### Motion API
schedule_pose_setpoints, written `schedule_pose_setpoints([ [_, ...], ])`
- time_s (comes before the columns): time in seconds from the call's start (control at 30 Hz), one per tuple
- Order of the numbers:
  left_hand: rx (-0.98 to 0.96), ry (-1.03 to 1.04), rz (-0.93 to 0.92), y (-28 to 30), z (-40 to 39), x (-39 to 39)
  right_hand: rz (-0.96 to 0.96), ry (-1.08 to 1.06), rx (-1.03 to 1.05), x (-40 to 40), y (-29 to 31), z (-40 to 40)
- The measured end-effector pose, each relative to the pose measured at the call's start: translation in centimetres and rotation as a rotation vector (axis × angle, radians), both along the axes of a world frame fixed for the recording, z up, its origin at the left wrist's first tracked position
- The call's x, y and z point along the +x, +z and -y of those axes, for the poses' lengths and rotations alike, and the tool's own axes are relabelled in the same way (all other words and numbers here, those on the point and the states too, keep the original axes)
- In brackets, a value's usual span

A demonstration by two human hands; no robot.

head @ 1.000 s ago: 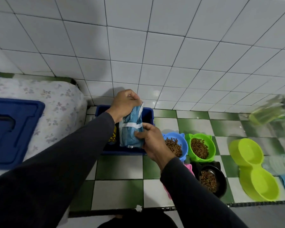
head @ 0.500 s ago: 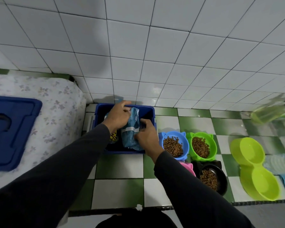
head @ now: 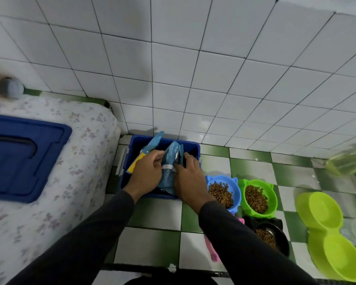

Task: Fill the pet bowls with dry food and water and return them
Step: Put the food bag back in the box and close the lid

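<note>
The print on the food bag (head: 169, 169) is too blurred to read. Both hands (left hand (head: 146, 171), right hand (head: 188, 177)) grip it between them, inside the blue bin (head: 193, 147).

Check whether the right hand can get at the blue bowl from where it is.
Probably yes. The right hand grips the food bag in the bin, and the blue bowl sits just right of its wrist with nothing between; it must let go first.
</note>
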State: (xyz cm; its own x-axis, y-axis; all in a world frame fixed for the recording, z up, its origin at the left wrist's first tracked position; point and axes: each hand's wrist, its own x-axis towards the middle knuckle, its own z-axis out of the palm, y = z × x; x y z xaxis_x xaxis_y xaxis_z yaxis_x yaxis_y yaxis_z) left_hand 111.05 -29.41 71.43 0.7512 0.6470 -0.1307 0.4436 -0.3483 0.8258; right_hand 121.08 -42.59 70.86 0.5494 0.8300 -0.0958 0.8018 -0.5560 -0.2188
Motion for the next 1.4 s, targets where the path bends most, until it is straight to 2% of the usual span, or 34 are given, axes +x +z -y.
schedule_pose_setpoints([
  [0.1, 0.148, -0.009, 0.015, 1.2, -0.1, -2.1, -0.006, -0.004, 0.026, 0.2, 0.9, -0.2],
  [0.27, 0.593, -0.023, -0.106, 4.7, 0.2, -5.7, -0.025, 0.097, 0.071, 0.2, 3.5, -1.1],
  [0.43, 0.722, 0.092, -0.307, 8.2, -0.3, -11.1, -0.033, 0.28, 0.052, -1.2, 6.8, -2.7],
  [0.67, 0.745, 0.292, -0.474, 11.3, -1.0, -20.6, -0.055, 0.507, 0.089, -6.8, 10.4, -6.7],
  [0.9, 0.703, 0.396, -0.471, 12.7, -4.8, -28.9, -0.139, 0.597, 0.099, -14.2, 11.7, -11.6],
  [1.17, 0.657, 0.452, -0.465, 12.1, -12.7, -33.7, -0.209, 0.512, -0.007, -20.9, 10.9, -17.3],
  [1.4, 0.501, 0.407, -0.486, 9.4, -19.7, -33.6, -0.048, 0.303, -0.068, -23.7, 9.6, -20.0],
])
